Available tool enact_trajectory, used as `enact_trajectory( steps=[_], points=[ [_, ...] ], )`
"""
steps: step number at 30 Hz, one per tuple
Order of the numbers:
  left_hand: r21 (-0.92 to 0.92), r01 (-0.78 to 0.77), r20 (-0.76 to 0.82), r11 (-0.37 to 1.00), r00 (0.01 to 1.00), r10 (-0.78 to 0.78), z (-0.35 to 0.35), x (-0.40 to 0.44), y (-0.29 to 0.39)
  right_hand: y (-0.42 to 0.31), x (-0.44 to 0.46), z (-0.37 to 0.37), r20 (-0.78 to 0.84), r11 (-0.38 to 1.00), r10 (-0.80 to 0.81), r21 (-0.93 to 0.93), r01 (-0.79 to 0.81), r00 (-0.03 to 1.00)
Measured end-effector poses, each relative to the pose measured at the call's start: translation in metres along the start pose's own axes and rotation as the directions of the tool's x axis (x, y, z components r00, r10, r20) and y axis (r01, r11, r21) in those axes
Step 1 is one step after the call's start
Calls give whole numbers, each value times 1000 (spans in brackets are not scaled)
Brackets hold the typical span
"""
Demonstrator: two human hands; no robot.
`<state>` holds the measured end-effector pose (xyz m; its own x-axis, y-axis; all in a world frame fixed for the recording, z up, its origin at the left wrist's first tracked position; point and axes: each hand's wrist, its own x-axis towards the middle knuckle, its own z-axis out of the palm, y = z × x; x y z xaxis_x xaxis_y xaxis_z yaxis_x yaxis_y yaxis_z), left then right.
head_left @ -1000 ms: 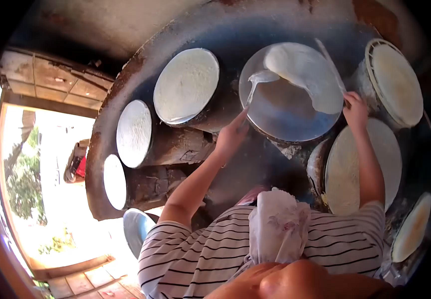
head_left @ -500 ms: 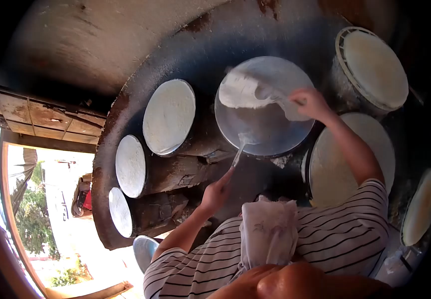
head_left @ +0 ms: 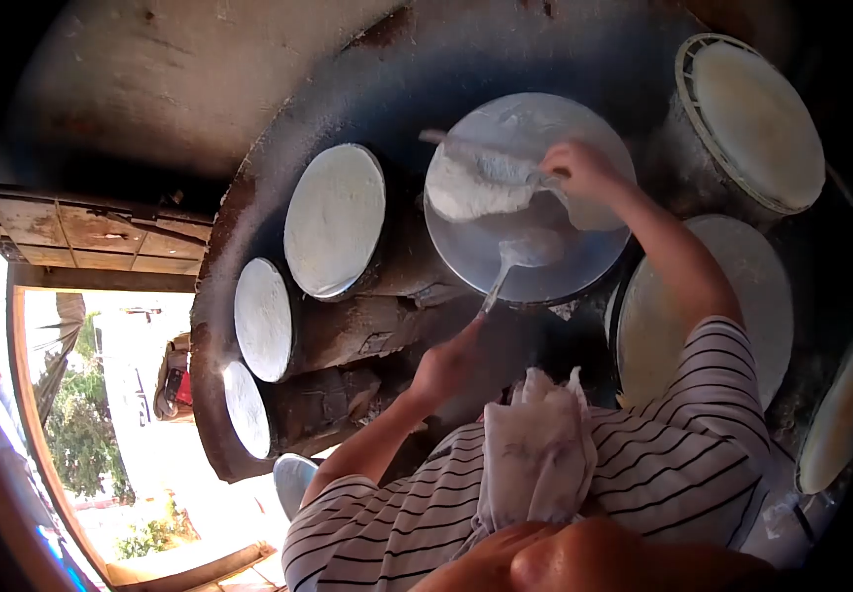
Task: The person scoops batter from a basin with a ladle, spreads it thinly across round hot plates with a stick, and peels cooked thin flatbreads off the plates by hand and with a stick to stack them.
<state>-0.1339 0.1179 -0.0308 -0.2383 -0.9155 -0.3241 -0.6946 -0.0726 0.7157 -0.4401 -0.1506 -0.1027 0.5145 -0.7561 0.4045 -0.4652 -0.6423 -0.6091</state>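
My left hand [head_left: 443, 369] is closed round the handle of a ladle [head_left: 507, 266], whose batter-coated head lies on the near part of a round metal griddle [head_left: 584, 259]. Over the griddle's right side, my right hand [head_left: 576, 170] grips a long thin flat stick [head_left: 481, 148] that reaches left across the plate, slightly blurred. White batter [head_left: 466, 189] covers part of the griddle's left side below the stick, and more pale batter lies under my right wrist. A thin smear shows on the far part.
Round griddles with pale sheets stand at the left [head_left: 336, 221], [head_left: 263, 320], [head_left: 246, 409]. At the right are a rimmed drum [head_left: 757, 123], a large pale disc [head_left: 668, 316] and a browned sheet [head_left: 836, 419]. A blue-grey basin [head_left: 293, 481] sits lower left.
My right hand has moved left from the griddle's right edge, bringing the stick across the plate. The ladle went down to the near edge, then slightly up and right. The batter's shape has changed.
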Motion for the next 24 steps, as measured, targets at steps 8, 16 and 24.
enact_trajectory(
  steps=[8, 16, 24],
  points=[
    [-60, 15, 3, 998, 1000, -14, 5, -41, -7, -21, -12, -33, 225, 911, 341, 161, -380, 913],
    [-234, 18, -220, 972, 973, -71, 2, -71, -36, -36, -48, -62, 403, 945, 126, 230, -234, 906],
    [-753, -6, -176, 658, 965, -193, -40, -35, 1, -64, -88, -61, 243, 941, 187, 232, -244, 952]
  ],
)
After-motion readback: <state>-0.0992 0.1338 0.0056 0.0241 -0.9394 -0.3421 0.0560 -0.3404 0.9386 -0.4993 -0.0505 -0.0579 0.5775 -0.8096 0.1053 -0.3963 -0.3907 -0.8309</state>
